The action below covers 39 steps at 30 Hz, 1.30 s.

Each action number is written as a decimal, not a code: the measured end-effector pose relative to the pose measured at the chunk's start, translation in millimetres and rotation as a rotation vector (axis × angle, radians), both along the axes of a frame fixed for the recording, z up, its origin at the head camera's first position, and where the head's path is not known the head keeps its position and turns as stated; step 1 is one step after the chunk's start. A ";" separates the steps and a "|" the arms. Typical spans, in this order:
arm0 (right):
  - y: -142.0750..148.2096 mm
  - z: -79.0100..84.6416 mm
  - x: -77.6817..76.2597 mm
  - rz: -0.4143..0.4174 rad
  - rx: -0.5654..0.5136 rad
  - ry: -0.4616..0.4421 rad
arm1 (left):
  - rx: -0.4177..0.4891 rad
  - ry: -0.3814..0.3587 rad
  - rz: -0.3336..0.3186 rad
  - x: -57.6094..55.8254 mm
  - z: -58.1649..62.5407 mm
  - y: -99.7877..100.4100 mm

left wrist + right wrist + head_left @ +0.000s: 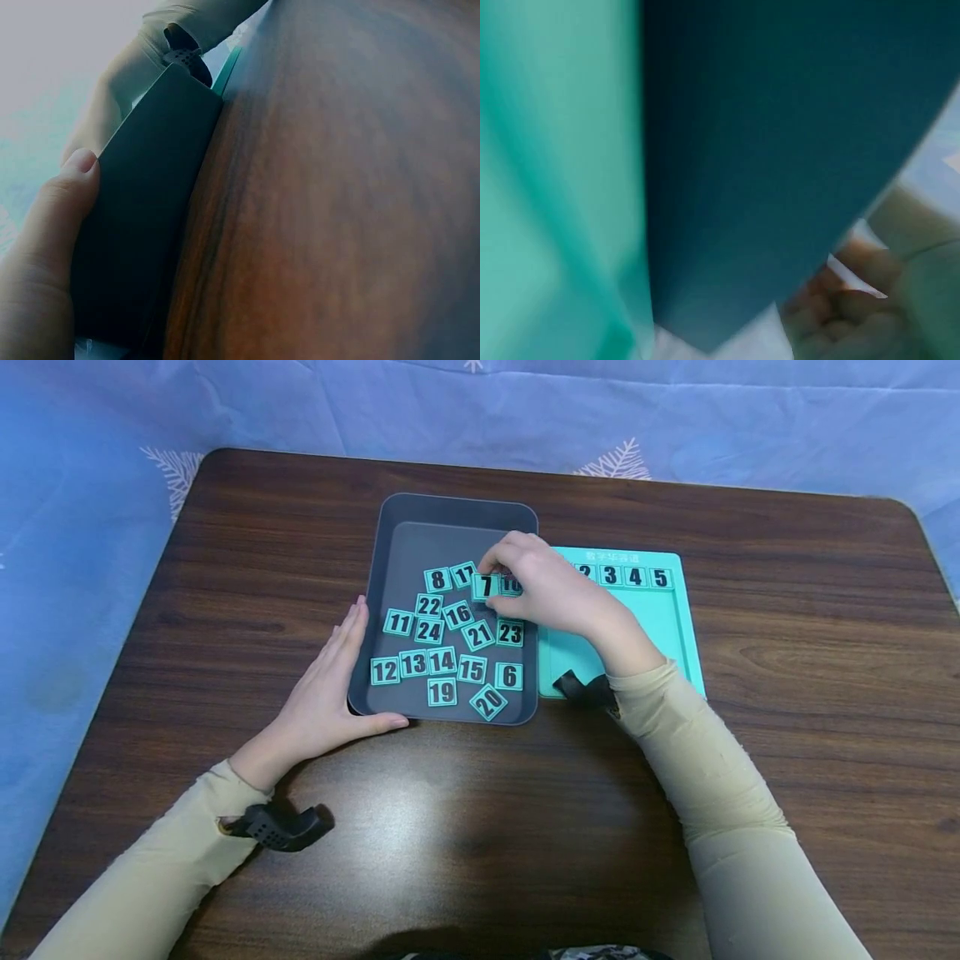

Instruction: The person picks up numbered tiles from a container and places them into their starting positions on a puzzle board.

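Observation:
A dark grey tray (pixel 442 512) holds several loose turquoise number tiles, among them a 12 tile (pixel 385 671), a 6 tile (pixel 508 676) and a 20 tile (pixel 488 702). My right hand (pixel 543 581) reaches over the tray's right rim and pinches the 7 tile (pixel 486 587) between thumb and fingers. Just behind it a 10 tile (pixel 512 585) is partly covered by the hand. My left hand (pixel 322 693) rests against the tray's near-left corner, fingers straight along the left side and thumb along the front. In the left wrist view its thumb (pixel 64 195) touches the tray wall (pixel 150 187).
A turquoise number board (pixel 622 618) lies right against the tray, partly under my right forearm. Along its top row sit the 3 tile (pixel 610 575), 4 tile (pixel 635 577) and 5 tile (pixel 660 578). Both stand on a dark wooden table (pixel 810 652). Blue cloth (pixel 450 410) hangs behind.

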State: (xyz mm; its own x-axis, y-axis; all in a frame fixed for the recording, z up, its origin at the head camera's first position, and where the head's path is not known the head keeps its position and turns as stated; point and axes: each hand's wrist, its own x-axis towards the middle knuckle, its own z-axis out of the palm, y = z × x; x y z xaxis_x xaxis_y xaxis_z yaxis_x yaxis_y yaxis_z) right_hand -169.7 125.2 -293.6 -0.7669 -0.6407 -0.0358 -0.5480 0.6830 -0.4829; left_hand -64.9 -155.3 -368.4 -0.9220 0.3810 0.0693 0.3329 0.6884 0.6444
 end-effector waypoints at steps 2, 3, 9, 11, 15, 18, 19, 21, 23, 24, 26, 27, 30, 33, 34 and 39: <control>4.7 8.8 5.4 -0.022 -0.016 0.016 | -0.003 0.003 -0.003 0.1 -0.3 0.1; 7.9 13.0 8.2 -0.031 -0.022 0.023 | -0.005 0.005 -0.004 0.2 -0.3 0.1; 41.0 30.1 21.4 -0.113 -0.028 0.040 | -0.016 0.003 -0.001 0.4 0.2 0.0; 57.3 30.1 22.9 -0.150 -0.018 0.049 | -0.014 -0.003 -0.001 -0.1 0.7 0.6; 86.7 25.1 22.8 -0.217 0.022 0.044 | -0.019 -0.015 0.000 -0.7 1.1 1.5; 101.6 19.6 21.6 -0.248 0.049 0.015 | -0.027 -0.021 0.006 -0.8 1.1 1.8; 104.9 17.4 20.9 -0.250 0.053 0.004 | -0.028 -0.023 0.009 -0.6 1.1 1.7; 109.5 13.0 18.7 -0.250 0.057 -0.022 | -0.028 -0.027 0.014 -0.2 1.0 1.7; 112.0 8.8 16.4 -0.241 0.054 -0.041 | -0.024 -0.028 0.017 0.3 0.8 1.7; 112.7 7.0 15.4 -0.234 0.054 -0.045 | -0.020 -0.028 0.016 0.4 0.5 1.9; 114.2 3.7 13.8 -0.225 0.057 -0.046 | -0.012 -0.029 0.012 0.2 0.2 2.0; 114.7 2.8 13.2 -0.219 0.059 -0.043 | -0.007 -0.027 0.008 0.0 -0.1 2.2; 114.5 1.8 10.3 -0.210 0.074 -0.045 | 0.006 -0.021 0.004 -0.4 -0.8 2.8; 110.2 1.4 5.6 -0.191 0.095 -0.059 | 0.015 -0.031 0.011 0.8 -1.0 2.0; 108.5 0.9 3.8 -0.183 0.102 -0.065 | 0.016 -0.035 0.016 1.3 -0.9 1.7; 103.3 -3.2 0.0 -0.159 0.139 -0.082 | 0.014 -0.045 0.011 0.8 -1.6 1.7</control>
